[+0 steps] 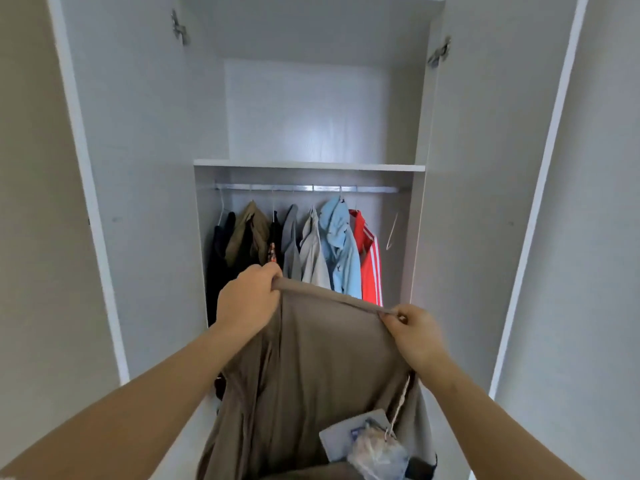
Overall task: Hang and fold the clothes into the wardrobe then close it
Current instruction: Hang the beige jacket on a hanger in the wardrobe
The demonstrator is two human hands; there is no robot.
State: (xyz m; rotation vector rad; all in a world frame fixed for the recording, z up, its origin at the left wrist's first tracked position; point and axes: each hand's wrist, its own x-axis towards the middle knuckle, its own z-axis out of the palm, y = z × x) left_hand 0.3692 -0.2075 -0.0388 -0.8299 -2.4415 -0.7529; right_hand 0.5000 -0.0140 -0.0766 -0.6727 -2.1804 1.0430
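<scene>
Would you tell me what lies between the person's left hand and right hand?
The taut top edge of the brown garment spans from the left hand to the right hand, shown in the head view.

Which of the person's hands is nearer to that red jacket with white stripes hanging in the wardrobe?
The right hand, just below the red jacket with white stripes. The left hand is farther left, below the black garment. Both grip the brown cloth.

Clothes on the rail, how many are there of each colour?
Black: 1
Olive: 1
Dark patterned: 1
Grey: 1
Cream: 1
Light blue: 1
Red: 1
Total: 7
</scene>
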